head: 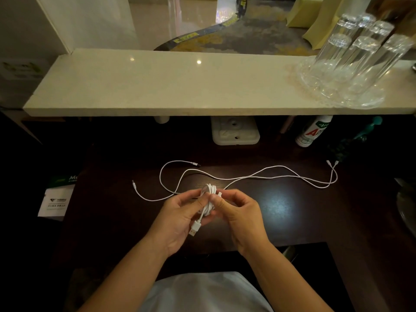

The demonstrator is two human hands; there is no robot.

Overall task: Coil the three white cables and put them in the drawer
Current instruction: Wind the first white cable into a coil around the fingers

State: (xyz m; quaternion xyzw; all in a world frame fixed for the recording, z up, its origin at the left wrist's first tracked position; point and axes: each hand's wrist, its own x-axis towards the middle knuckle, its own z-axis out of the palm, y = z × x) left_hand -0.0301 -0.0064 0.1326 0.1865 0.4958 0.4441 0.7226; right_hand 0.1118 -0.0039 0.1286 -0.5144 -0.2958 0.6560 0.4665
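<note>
A coiled white cable [209,200] sits between both hands above the dark desk [292,217]. My left hand [180,218] grips the bundle, and its USB plug [195,229] hangs down over the palm. My right hand [238,212] pinches the cable's small end at the top of the coil. Two more white cables lie loose on the desk behind the hands: one [162,176] loops at the left, the other [281,170] stretches right to a pair of plugs [332,163]. No drawer is visible.
A pale stone shelf [157,86] runs across above the desk. Several upturned glasses on a glass tray [351,64] stand at its right end. Under the shelf are a white socket block [235,131] and a white bottle [313,131]. A paper box [57,199] lies at the left.
</note>
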